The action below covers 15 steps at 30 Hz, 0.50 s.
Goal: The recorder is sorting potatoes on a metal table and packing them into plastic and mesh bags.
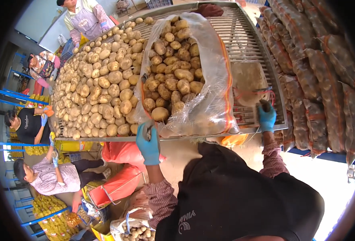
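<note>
My left hand [147, 146], in a blue glove with darkened fingers, is curled at the near rim of a slatted metal sorting table [177, 138], beside the lower left corner of a clear mesh sack [219, 80]. The sack lies slit open, full of potatoes [171, 72]. My right hand [267, 118], gloved alike, is closed at the table's right end, below a dark slim tool [261, 89] and red twine [241, 92] on a worn plate [245, 72]. What either hand grips is unclear. Loose potatoes [101, 88] cover the left part of the table.
Filled mesh sacks [322, 100] are stacked at the right. Co-workers [83, 20], [41, 70], [29, 124], [53, 176] stand along the far and left sides. Red sacks [117, 156], yellow potato bags [49, 213] and an open white sack [133, 225] are low at the left.
</note>
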Each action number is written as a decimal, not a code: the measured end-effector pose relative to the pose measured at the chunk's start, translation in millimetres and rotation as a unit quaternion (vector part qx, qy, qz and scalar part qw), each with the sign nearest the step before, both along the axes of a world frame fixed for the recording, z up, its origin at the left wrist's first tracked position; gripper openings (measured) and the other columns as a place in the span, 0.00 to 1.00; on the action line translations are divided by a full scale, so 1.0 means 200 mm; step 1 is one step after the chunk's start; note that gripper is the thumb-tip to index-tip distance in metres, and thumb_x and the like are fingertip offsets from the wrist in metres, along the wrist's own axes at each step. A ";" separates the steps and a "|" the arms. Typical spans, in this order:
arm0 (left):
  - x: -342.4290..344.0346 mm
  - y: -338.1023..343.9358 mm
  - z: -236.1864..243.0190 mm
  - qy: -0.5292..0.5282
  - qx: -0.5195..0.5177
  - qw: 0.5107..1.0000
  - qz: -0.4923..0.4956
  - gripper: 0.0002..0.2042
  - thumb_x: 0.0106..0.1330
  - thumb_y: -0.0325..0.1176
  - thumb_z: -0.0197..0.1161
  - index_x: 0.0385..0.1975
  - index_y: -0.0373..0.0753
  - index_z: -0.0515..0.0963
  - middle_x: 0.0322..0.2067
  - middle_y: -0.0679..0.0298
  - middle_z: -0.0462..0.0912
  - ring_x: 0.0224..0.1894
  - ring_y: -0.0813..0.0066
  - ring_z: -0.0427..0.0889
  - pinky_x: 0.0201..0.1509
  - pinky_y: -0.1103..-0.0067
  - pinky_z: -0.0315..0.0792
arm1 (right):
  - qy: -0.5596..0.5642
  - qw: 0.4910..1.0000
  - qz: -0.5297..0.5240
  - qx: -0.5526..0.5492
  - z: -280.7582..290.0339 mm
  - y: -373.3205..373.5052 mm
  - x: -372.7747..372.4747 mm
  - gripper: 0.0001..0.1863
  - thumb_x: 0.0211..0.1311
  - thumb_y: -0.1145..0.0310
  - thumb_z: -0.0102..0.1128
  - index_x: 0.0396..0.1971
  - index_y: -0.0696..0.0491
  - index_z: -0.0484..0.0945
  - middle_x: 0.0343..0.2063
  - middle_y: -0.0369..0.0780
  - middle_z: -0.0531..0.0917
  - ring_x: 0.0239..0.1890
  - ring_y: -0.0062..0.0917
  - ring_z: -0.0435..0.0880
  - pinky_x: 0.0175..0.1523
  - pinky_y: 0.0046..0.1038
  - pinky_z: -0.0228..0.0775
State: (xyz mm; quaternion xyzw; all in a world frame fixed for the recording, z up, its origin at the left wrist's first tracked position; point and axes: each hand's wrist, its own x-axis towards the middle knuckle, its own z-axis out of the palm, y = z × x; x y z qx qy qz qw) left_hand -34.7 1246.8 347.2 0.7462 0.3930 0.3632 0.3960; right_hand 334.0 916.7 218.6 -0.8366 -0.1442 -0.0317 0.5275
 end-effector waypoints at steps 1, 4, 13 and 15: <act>0.02 0.05 0.01 0.030 -0.009 0.999 -0.010 0.11 0.65 0.24 0.65 0.47 0.31 0.82 0.45 0.56 0.82 0.47 0.62 0.83 0.55 0.72 0.76 | 0.080 0.996 -0.040 -0.018 0.03 -0.02 0.05 0.14 0.64 0.67 0.72 0.49 0.50 0.87 0.26 0.31 0.86 0.23 0.11 0.75 0.27 0.23 0.68; 0.08 0.19 0.02 0.117 0.076 0.989 -0.047 0.15 0.62 0.28 0.68 0.48 0.34 0.83 0.49 0.55 0.83 0.51 0.55 0.82 0.57 0.67 0.76 | -0.003 0.998 -0.058 0.007 0.22 -0.04 0.12 0.15 0.67 0.75 0.67 0.52 0.56 0.85 0.41 0.36 0.89 0.37 0.11 0.81 0.43 0.18 0.75; 0.23 0.40 0.01 0.353 0.185 0.880 -0.258 0.31 0.51 0.39 0.73 0.60 0.46 0.78 0.60 0.60 0.76 0.58 0.53 0.75 0.60 0.60 0.74 | 0.056 0.966 0.246 0.064 0.85 0.79 -0.37 0.17 0.63 0.75 0.71 0.52 0.58 0.84 0.43 0.39 0.90 0.47 0.22 0.87 0.55 0.25 0.77; 0.24 0.42 0.02 0.360 0.194 0.866 -0.288 0.32 0.50 0.40 0.74 0.60 0.47 0.78 0.59 0.58 0.76 0.57 0.51 0.75 0.59 0.58 0.74 | -0.051 0.957 0.285 -0.013 0.93 0.99 -0.44 0.16 0.62 0.74 0.71 0.50 0.59 0.85 0.44 0.44 0.89 0.48 0.28 0.88 0.56 0.29 0.77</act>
